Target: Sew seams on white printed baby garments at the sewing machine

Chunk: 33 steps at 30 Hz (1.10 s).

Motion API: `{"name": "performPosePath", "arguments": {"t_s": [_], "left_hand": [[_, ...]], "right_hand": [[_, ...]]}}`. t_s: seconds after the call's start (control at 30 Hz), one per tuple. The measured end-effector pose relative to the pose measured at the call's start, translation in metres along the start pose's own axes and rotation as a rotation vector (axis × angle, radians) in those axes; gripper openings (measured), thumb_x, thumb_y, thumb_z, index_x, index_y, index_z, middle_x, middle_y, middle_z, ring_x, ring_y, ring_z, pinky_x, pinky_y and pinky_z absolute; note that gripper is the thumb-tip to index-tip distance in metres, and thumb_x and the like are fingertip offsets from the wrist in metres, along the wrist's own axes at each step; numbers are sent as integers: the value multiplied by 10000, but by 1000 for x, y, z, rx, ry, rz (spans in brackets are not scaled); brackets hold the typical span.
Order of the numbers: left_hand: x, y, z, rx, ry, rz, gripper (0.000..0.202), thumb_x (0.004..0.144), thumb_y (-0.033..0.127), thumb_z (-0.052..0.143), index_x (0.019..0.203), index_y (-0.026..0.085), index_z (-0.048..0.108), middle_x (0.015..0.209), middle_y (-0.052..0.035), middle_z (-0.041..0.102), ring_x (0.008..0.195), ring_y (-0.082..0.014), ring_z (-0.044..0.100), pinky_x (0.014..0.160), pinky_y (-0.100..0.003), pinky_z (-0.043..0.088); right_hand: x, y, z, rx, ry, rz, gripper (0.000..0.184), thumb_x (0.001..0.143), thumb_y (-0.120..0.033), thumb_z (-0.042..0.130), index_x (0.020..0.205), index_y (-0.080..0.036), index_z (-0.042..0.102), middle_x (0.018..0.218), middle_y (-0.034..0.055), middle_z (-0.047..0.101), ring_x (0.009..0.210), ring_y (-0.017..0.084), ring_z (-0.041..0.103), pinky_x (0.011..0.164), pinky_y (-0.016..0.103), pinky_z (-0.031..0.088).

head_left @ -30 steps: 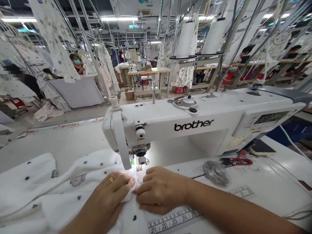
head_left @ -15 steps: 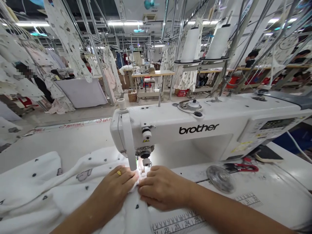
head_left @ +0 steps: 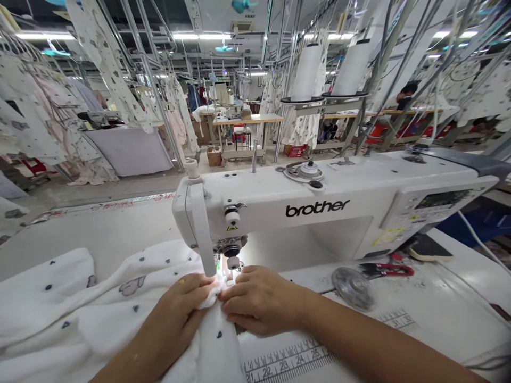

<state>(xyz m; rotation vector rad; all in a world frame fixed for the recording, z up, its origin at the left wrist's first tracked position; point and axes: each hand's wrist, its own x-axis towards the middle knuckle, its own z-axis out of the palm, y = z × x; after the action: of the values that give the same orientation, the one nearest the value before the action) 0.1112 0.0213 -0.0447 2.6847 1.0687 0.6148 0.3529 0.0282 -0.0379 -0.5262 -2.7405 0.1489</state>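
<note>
White printed fabric [head_left: 107,314] with small dark motifs lies bunched across the left of the table and runs under the head of a white sewing machine [head_left: 271,210]. My left hand [head_left: 179,306], with a yellow ring on one finger, presses and grips the fabric just left of the lit needle area. Close on the other side, my right hand [head_left: 259,300] has its fingers curled onto the fabric's edge. Between my fingertips a small fold of cloth stands up. The needle and presser foot are mostly hidden behind the machine's parts and my fingers.
Right of my right hand lie a clear round disc [head_left: 353,288] and red-handled thread snips [head_left: 389,270]. A printed ruler scale [head_left: 291,364] runs along the table's front. Two thread cones [head_left: 306,72] stand behind the machine; garments hang at left.
The view has turned slightly right, so machine and hands sit a little further left. Both hands stay on the fabric at the needle; the fold between the fingertips shows more.
</note>
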Motion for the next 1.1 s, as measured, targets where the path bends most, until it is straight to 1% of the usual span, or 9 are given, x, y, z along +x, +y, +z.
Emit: {"name": "performPosePath", "arguments": {"t_s": [0.1, 0.17, 0.3, 0.37, 0.5, 0.7, 0.8, 0.93, 1.1], "left_hand": [[3, 3, -3, -32, -65, 21, 279, 912, 114, 448, 1038, 246, 660, 1198, -74, 625, 1082, -224, 602, 913, -362, 522], [4, 6, -6, -42, -103, 17, 245, 917, 123, 452, 977, 235, 661, 1168, -79, 616, 1077, -233, 589, 906, -374, 517], [4, 9, -7, -52, -103, -11, 223, 921, 148, 456, 918, 226, 665, 1109, -89, 604, 1078, -243, 573, 873, -373, 524], [2, 9, -6, -48, -72, 10, 232, 922, 153, 445, 944, 227, 665, 1137, -95, 599, 1074, -250, 569, 869, -383, 524], [0, 7, -2, -11, -19, 89, 264, 921, 134, 417, 1037, 225, 636, 1157, -98, 610, 1089, -259, 566, 915, -406, 506], [11, -3, -5, 93, -36, 140, 361, 879, 91, 433, 1134, 249, 633, 1125, -71, 651, 1066, -240, 608, 919, -373, 516], [21, -11, -7, 125, -23, 129, 315, 869, 100, 443, 1017, 246, 679, 1038, -66, 673, 1005, -240, 635, 881, -370, 536], [26, -17, -6, 125, -9, 123, 273, 856, 99, 452, 866, 234, 689, 1024, -61, 668, 989, -228, 634, 865, -357, 539], [25, -20, -4, 148, -6, 118, 285, 863, 123, 475, 1007, 244, 689, 1082, -76, 671, 996, -240, 642, 869, -376, 540]], "right_hand": [[1, 1, 1, -34, 26, 16, 209, 996, -284, 488, 881, -187, 633, 860, 18, 688, 740, 163, 556, 726, 324, 367], [1, 1, 0, -53, 62, 65, 199, 1002, -266, 478, 938, -173, 642, 898, 31, 692, 775, 170, 562, 747, 329, 376], [3, 0, -5, 10, 77, 162, 223, 996, -231, 511, 1202, -186, 582, 1233, 39, 630, 984, 182, 564, 887, 316, 382], [3, -1, -7, 58, 42, 181, 241, 982, -223, 538, 1219, -194, 571, 1308, 19, 591, 1044, 180, 544, 927, 305, 376], [3, 0, -8, 73, 9, 206, 206, 972, -230, 557, 1171, -192, 592, 1246, -7, 625, 998, 177, 539, 947, 303, 370], [5, -2, -6, 41, -21, 324, 208, 969, -248, 560, 1170, -202, 579, 1178, 18, 638, 1007, 204, 520, 957, 353, 365], [5, -3, -6, 26, -5, 388, 258, 981, -287, 553, 1224, -200, 544, 1231, 56, 596, 1102, 230, 485, 991, 385, 345], [4, 0, -3, 10, 2, 386, 306, 968, -328, 586, 1240, -197, 539, 1228, 68, 573, 1132, 233, 462, 1013, 380, 334], [4, 9, 1, -45, 41, 346, 325, 959, -351, 612, 1233, -184, 559, 1150, 71, 599, 1083, 233, 483, 1004, 371, 346]]}}
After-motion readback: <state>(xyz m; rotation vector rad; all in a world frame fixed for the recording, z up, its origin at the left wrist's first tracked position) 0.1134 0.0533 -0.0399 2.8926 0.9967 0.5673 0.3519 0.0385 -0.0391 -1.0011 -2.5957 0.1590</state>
